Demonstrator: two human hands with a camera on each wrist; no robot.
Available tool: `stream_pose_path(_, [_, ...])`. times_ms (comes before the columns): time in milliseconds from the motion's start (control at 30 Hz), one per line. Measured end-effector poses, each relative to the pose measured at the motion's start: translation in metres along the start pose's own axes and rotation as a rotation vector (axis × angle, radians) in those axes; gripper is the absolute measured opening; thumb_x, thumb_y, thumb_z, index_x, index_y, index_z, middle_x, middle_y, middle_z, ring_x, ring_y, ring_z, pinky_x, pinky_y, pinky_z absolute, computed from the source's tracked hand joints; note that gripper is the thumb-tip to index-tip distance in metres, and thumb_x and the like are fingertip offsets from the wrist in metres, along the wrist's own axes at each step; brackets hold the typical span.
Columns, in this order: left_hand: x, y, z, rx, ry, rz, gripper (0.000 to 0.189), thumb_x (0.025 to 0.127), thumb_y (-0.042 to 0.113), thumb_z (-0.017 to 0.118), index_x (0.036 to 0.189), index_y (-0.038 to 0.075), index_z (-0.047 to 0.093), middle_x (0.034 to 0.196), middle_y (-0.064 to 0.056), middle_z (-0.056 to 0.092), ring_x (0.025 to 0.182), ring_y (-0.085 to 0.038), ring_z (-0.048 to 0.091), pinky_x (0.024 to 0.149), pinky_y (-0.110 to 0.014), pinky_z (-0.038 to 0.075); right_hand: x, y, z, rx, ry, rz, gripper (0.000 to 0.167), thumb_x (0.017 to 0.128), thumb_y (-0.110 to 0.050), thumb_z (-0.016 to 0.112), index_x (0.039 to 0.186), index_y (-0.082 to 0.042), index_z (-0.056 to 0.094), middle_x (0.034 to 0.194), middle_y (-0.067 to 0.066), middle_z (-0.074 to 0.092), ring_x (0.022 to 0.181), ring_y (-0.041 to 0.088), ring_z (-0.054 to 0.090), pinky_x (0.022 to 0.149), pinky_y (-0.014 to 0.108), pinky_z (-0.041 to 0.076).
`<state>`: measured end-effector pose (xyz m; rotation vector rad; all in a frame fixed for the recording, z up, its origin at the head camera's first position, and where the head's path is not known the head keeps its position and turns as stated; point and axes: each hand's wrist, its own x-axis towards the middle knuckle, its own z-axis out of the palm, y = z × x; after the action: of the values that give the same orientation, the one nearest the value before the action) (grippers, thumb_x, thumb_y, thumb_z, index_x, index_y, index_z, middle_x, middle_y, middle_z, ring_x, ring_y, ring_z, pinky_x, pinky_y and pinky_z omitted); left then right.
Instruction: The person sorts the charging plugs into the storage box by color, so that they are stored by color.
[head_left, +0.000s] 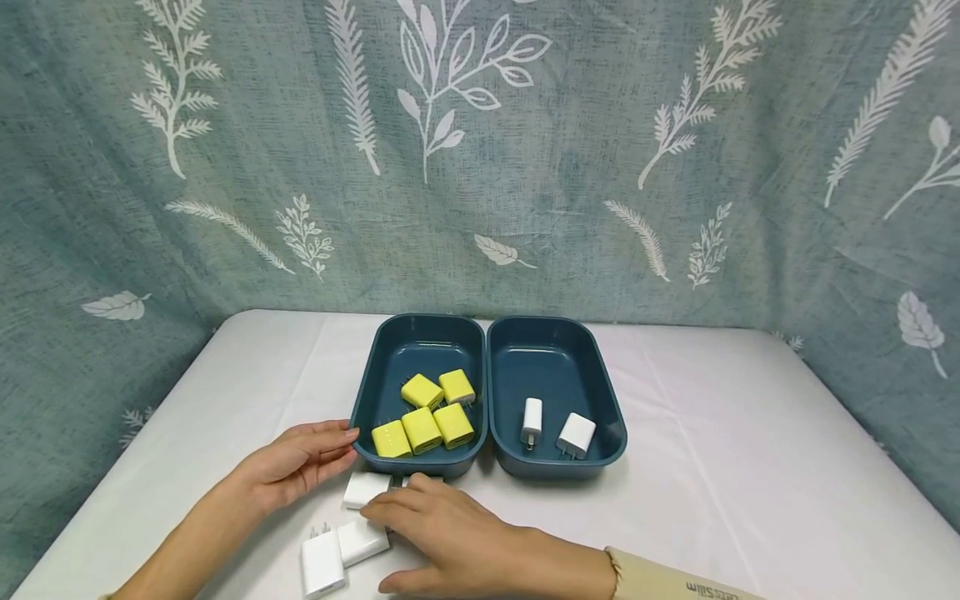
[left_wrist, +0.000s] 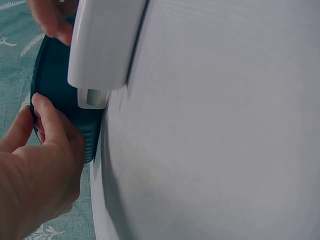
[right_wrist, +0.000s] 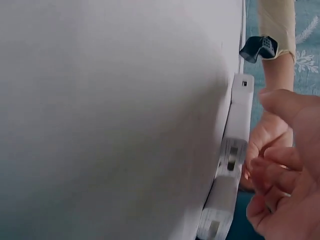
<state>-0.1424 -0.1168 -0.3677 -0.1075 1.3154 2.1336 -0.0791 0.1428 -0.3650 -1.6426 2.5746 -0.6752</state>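
My left hand point(head_left: 303, 462) is at the near left corner of the left dark blue tray point(head_left: 365, 392), its fingertips gripping the rim. In the left wrist view the same tray point(left_wrist: 52, 70) shows a finger over its edge. Several yellow charger plugs point(head_left: 422, 429) lie in that tray. My right hand point(head_left: 457, 533) hovers over white charger plugs on the table, fingers loosely bent, with nothing between them. One white charger plug point(head_left: 323, 564) lies nearest me, another white charger plug point(head_left: 360, 542) beside it, and a further white charger plug point(head_left: 366, 490) close to the tray; one more is partly hidden.
A second dark blue tray point(head_left: 547, 354) stands against the first on its right, with two white charger plugs point(head_left: 576, 435) inside. The trays sit on a white-covered table point(head_left: 712, 417). A green-grey leaf-patterned curtain point(head_left: 525, 217) hangs behind and at both sides.
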Motion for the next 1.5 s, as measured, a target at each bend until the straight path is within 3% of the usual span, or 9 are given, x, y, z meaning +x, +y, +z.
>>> stream_pose_path(267, [0.000, 0.001, 0.000, -0.012, -0.023, 0.001, 0.040, 0.101, 0.002, 0.055, 0.130, -0.007, 0.030, 0.103, -0.008, 0.062, 0.094, -0.012, 0.066, 0.093, -0.025, 0.054, 0.016, -0.005, 0.003, -0.155, -0.038, 0.044, 0.064, 0.090, -0.048, 0.071, 0.141, -0.016, 0.051, 0.138, -0.010, 0.054, 0.110, 0.005, 0.043, 0.088, 0.011, 0.035])
stream_pose_path(600, [-0.001, 0.000, 0.000, -0.016, -0.021, 0.010, 0.038, 0.100, 0.001, 0.056, 0.129, -0.007, 0.033, 0.102, -0.009, 0.064, 0.095, -0.014, 0.067, 0.093, -0.026, 0.054, 0.030, -0.008, 0.010, -0.281, -0.139, 0.015, 0.062, 0.090, -0.053, 0.068, 0.141, -0.021, 0.052, 0.136, -0.013, 0.055, 0.110, 0.006, 0.044, 0.081, 0.013, 0.034])
stream_pose_path(800, [0.000, 0.000, 0.000, -0.007, -0.022, 0.011, 0.045, 0.101, 0.001, 0.056, 0.133, -0.009, 0.027, 0.104, -0.009, 0.063, 0.097, -0.014, 0.066, 0.093, -0.025, 0.054, 0.034, -0.008, 0.013, -0.288, -0.115, 0.000, 0.054, 0.091, -0.048, 0.069, 0.135, -0.021, 0.057, 0.126, -0.013, 0.059, 0.103, 0.004, 0.045, 0.078, 0.010, 0.035])
stream_pose_path(1067, [0.001, -0.001, 0.000, -0.001, -0.023, 0.016, 0.046, 0.100, 0.001, 0.056, 0.134, -0.009, 0.027, 0.105, -0.009, 0.063, 0.098, -0.014, 0.066, 0.094, -0.026, 0.053, 0.040, -0.010, 0.013, -0.270, -0.181, 0.007, 0.055, 0.093, -0.051, 0.065, 0.139, -0.021, 0.054, 0.129, -0.014, 0.057, 0.106, 0.003, 0.046, 0.086, 0.012, 0.040])
stream_pose_path(1300, [0.000, -0.001, -0.001, 0.006, -0.018, 0.017, 0.044, 0.100, 0.001, 0.056, 0.132, -0.009, 0.027, 0.104, -0.008, 0.062, 0.097, -0.013, 0.066, 0.093, -0.025, 0.054, 0.045, -0.010, 0.015, -0.303, -0.149, -0.009, 0.058, 0.088, -0.057, 0.068, 0.135, -0.024, 0.059, 0.125, -0.016, 0.060, 0.095, 0.001, 0.042, 0.074, 0.008, 0.030])
stream_pose_path(1500, [0.000, 0.000, -0.001, -0.001, -0.024, 0.017, 0.045, 0.100, 0.002, 0.057, 0.132, -0.008, 0.028, 0.104, -0.008, 0.062, 0.097, -0.014, 0.066, 0.094, -0.025, 0.053, 0.048, -0.008, 0.019, -0.216, -0.146, -0.016, 0.054, 0.089, -0.056, 0.068, 0.133, -0.025, 0.061, 0.121, -0.018, 0.061, 0.091, -0.001, 0.041, 0.072, 0.004, 0.030])
